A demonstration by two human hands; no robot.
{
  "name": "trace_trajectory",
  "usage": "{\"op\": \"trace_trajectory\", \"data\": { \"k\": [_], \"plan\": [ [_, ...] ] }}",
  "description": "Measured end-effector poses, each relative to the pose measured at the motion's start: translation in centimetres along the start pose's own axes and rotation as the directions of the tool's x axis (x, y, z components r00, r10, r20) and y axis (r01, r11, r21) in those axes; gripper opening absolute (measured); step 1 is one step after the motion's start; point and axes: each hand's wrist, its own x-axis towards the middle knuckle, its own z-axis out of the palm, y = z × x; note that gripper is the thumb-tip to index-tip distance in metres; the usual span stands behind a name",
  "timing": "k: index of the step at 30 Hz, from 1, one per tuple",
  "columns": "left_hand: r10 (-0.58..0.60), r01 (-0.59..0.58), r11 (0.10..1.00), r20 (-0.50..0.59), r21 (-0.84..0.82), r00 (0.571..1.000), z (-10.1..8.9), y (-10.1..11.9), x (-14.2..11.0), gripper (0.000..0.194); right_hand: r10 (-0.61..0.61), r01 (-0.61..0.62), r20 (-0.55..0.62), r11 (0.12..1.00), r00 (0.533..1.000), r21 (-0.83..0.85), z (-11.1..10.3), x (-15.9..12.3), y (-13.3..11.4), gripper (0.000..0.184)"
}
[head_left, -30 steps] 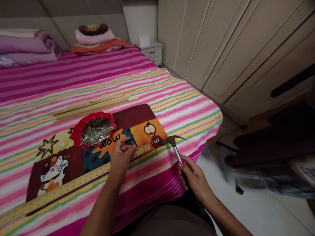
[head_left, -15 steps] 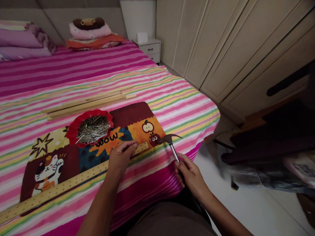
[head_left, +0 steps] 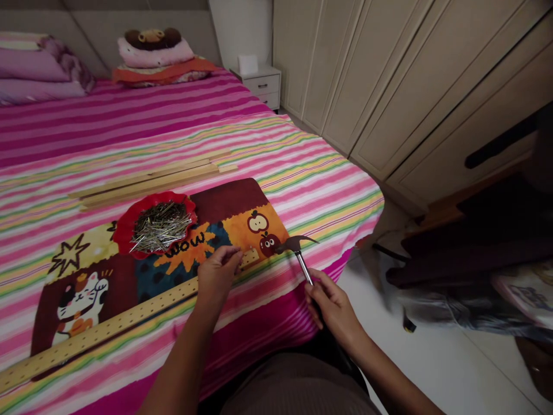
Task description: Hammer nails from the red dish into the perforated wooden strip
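Observation:
My left hand (head_left: 217,275) rests on the right end of a long wooden strip with rows of holes (head_left: 108,325), fingers pinched together over the strip near its tip; a nail was visible between them earlier, now it is too small to make out. My right hand (head_left: 332,302) is closed round the handle of a small claw hammer (head_left: 297,249), whose head hovers just right of the strip's end. A red dish of nails (head_left: 158,225) sits behind the strip on a cartoon-printed mat (head_left: 86,276).
Several plain wooden slats (head_left: 151,178) lie across the striped bed cover (head_left: 302,173) behind the dish. Pillows and folded bedding (head_left: 155,55) are at the head of the bed. A white nightstand (head_left: 259,83) and wardrobe doors (head_left: 389,75) stand right; dark clutter (head_left: 470,253) covers the floor.
My left hand's fingers have drawn together and shifted slightly right along the strip's end. The hammer stays almost where it was. The view has drifted a little.

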Motion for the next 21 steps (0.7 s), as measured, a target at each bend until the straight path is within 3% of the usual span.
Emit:
{"op": "trace_trajectory", "data": {
  "k": [7,12,14,17,21],
  "plan": [
    [0.077,-0.074,0.986,-0.016,0.148,0.997,0.1,0.0,-0.2,0.025,-0.018,0.019,0.007,0.998,1.000,-0.060,0.0,-0.5,-0.5,0.042],
    [0.253,-0.236,0.917,-0.012,0.322,0.967,0.2,-0.1,-0.2,0.015,-0.217,0.233,0.085,0.924,0.972,-0.302,0.2,-1.1,-1.6,0.033],
    [0.291,-0.270,0.889,-0.002,0.370,0.957,0.2,-0.2,-0.1,0.013,-0.312,0.361,0.182,0.834,0.932,-0.418,0.5,-1.1,-2.3,0.033],
    [0.318,-0.292,0.857,0.010,0.425,0.948,0.3,0.0,-0.1,0.011,-0.431,0.554,0.348,0.661,0.832,-0.507,1.4,-0.7,-3.2,0.038],
    [0.329,-0.304,0.832,0.028,0.465,0.944,0.2,0.1,-0.1,0.017,-0.498,0.693,0.484,0.462,0.719,-0.554,2.7,0.2,-3.7,0.044]
  ]
}}
